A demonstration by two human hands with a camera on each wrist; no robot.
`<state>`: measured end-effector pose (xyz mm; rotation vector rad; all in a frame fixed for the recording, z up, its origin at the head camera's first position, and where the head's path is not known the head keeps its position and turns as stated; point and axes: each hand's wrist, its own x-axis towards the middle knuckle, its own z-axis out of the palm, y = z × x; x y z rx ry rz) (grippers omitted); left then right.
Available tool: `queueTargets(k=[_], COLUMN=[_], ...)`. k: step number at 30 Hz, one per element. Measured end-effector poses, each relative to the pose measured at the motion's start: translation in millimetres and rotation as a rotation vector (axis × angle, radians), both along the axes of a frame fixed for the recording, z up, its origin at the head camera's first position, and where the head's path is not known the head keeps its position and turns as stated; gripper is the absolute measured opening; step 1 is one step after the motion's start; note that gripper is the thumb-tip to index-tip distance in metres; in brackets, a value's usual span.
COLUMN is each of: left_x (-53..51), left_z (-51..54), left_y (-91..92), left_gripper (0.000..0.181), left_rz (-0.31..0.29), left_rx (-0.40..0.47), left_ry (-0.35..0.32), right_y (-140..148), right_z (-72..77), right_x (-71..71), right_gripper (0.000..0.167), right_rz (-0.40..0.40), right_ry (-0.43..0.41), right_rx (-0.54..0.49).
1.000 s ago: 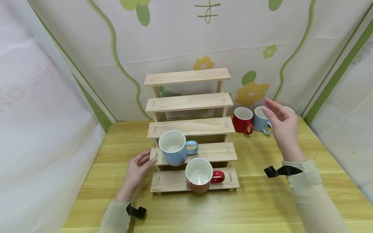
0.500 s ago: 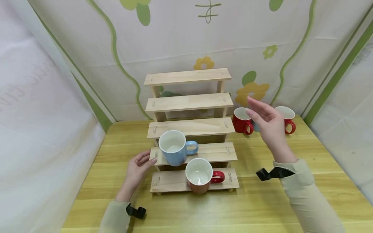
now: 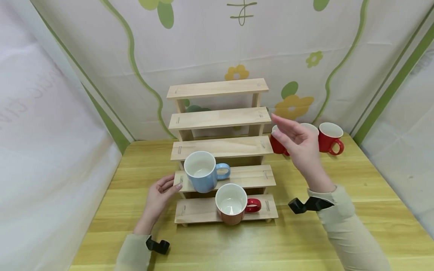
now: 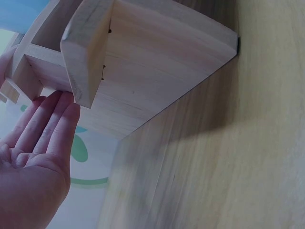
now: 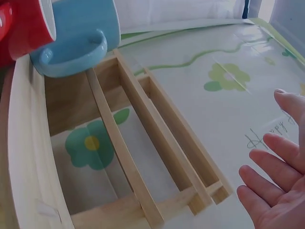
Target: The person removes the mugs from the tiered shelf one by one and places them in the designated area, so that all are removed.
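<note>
A stepped wooden rack (image 3: 223,148) stands mid-table. My left hand (image 3: 158,197) holds the left end of its second shelf from the bottom, thumb on top; in the left wrist view its fingers (image 4: 50,126) reach against the wood from beneath. A light blue mug (image 3: 204,183) sits on that shelf, handle to the right. Below it, on the lowest shelf, is a red mug (image 3: 232,215) with a white inside. My right hand (image 3: 303,150) holds nothing and hovers right of the rack, fingers extended, partly covering the mugs behind it.
Behind the right hand, against the printed cloth backdrop (image 3: 203,45), a red mug (image 3: 278,146) and a white-rimmed mug (image 3: 310,128) are partly hidden. A further red mug (image 3: 327,143) stands at their right. White cloth walls flank the wooden table (image 3: 366,188).
My right hand has moved leftward past the back mugs toward the rack, uncovering the rightmost red mug. My left hand and the two mugs on the rack stay where they were.
</note>
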<state>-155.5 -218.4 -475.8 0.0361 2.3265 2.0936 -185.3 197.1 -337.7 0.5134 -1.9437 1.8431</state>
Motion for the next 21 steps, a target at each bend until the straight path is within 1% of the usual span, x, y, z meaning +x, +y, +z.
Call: queueTargets(k=[5,8,15,21], left_x=[0.0,0.3,0.1,-0.7], left_z=[0.4,0.7,0.9,-1.2], left_y=[-0.3,-0.2,-0.2,-0.9], left_gripper=[0.048,0.049,0.048,0.048], left_rz=[-0.002,-0.004,-0.002,-0.003], left_rx=[-0.009,-0.012,-0.005,-0.007], left_ry=[-0.001,-0.003,0.003,0.006], right_y=[-10.7,-16.2,-28.2,-41.9], right_z=[-3.1,-6.9,-15.4,-23.9], right_x=[0.9,0.7,4.0,8.1], right_gripper=[0.035,0.035,0.037,0.039], right_rz=[0.034,0.076,0.162,0.242], right_ry=[-0.005,-0.01,-0.058,-0.109], right_rx=[0.037,0.048,0.121,0.168])
